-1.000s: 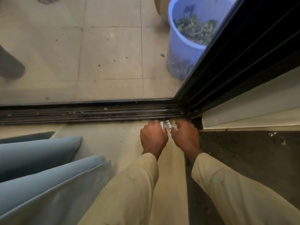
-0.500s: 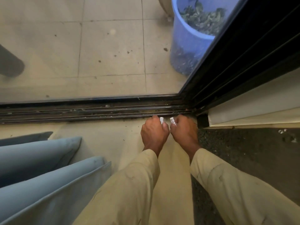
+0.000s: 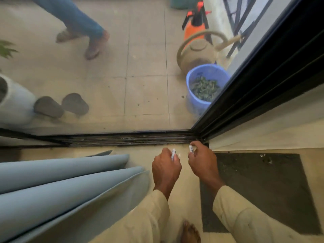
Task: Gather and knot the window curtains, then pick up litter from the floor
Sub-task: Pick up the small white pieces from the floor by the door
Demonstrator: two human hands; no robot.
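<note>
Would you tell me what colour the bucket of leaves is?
The bucket is light blue; the head view shows it.

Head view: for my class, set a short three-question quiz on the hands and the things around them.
1. True or false: the left hand and the right hand each pinch a white scrap.
2. The blue bucket stands: A) beyond the door track; B) on the dark mat; C) between the hands.
3. Fill in: the folded curtain lies to the ___ of both hands.
Key: 1 true; 2 A; 3 left.
</note>
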